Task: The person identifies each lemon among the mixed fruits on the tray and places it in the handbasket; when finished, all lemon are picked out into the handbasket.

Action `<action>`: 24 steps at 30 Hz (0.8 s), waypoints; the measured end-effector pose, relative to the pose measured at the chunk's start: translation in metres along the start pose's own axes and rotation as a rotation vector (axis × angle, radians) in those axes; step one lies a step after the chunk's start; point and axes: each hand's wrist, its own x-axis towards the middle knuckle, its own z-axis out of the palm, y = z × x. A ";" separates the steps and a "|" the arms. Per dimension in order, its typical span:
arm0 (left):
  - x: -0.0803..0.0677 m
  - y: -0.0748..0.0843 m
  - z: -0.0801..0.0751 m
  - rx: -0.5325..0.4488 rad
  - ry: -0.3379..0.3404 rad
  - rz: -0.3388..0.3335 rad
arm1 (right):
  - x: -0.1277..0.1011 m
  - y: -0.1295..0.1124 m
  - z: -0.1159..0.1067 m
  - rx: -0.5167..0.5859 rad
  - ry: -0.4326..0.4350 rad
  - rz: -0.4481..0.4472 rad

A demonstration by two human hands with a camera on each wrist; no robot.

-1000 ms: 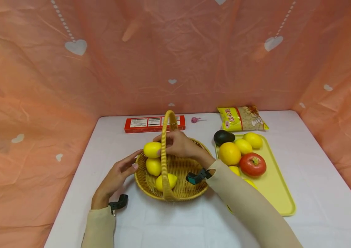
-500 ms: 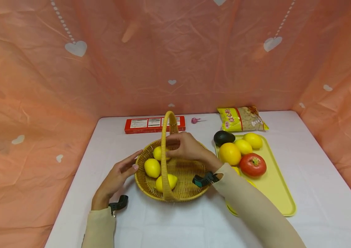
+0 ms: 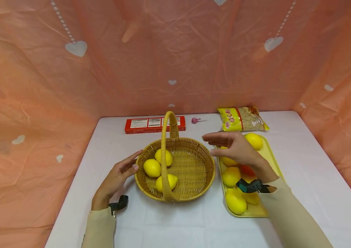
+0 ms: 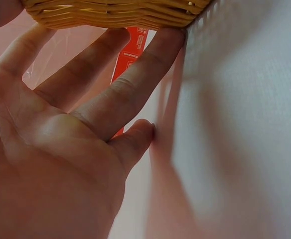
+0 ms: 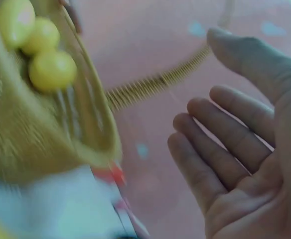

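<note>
A woven basket (image 3: 194, 172) with a tall handle (image 3: 166, 137) stands mid-table and holds three lemons (image 3: 152, 167). My left hand (image 3: 117, 177) lies flat on the table, its straight fingers (image 4: 135, 84) touching the basket's left wall (image 4: 115, 12). My right hand (image 3: 235, 148) hovers empty with fingers spread above the yellow tray (image 3: 274, 155), over its fruit. In the right wrist view the open palm (image 5: 245, 164) faces the blurred basket (image 5: 46, 124). Lemons (image 3: 235, 203) and a partly hidden tomato (image 3: 247, 170) lie on the tray.
A red box (image 3: 150, 124), a small pink object (image 3: 195, 120) and a yellow snack bag (image 3: 241, 119) lie along the table's back edge. Orange cloth walls close in the table on three sides. White tabletop shows in front of the basket.
My right hand let go of a lemon in the basket, then swung right to above the tray. The left hand stayed put.
</note>
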 end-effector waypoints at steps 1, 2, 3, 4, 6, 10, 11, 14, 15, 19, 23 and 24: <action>0.000 0.000 0.000 -0.002 -0.001 0.000 | -0.008 0.003 -0.010 0.005 0.022 -0.002; 0.000 0.000 0.000 -0.004 -0.002 0.000 | -0.015 0.006 -0.020 0.012 0.043 -0.010; 0.000 0.000 0.000 -0.004 -0.002 0.001 | -0.023 0.009 -0.030 0.017 0.067 -0.015; 0.000 0.000 0.000 -0.005 -0.003 0.002 | -0.031 0.012 -0.039 0.020 0.092 -0.016; 0.000 -0.001 0.000 0.001 -0.003 0.008 | -0.044 0.020 -0.057 0.019 0.137 -0.030; 0.000 -0.002 -0.001 0.015 0.001 0.023 | -0.065 0.036 -0.082 0.104 0.215 -0.053; 0.000 -0.002 -0.001 0.017 0.001 0.026 | -0.069 0.041 -0.087 0.134 0.231 -0.061; 0.000 -0.002 -0.001 0.011 0.002 0.020 | -0.079 0.052 -0.096 0.209 0.269 -0.084; 0.000 -0.002 -0.001 0.009 0.003 0.016 | -0.081 0.055 -0.099 0.221 0.280 -0.088; -0.001 -0.001 0.000 0.000 0.005 0.003 | -0.087 0.064 -0.107 0.217 0.327 -0.074; 0.000 -0.001 0.000 -0.006 0.002 0.008 | -0.086 0.071 -0.111 0.130 0.407 -0.011; 0.000 -0.001 0.000 -0.006 0.002 0.010 | -0.085 0.073 -0.112 0.105 0.426 0.010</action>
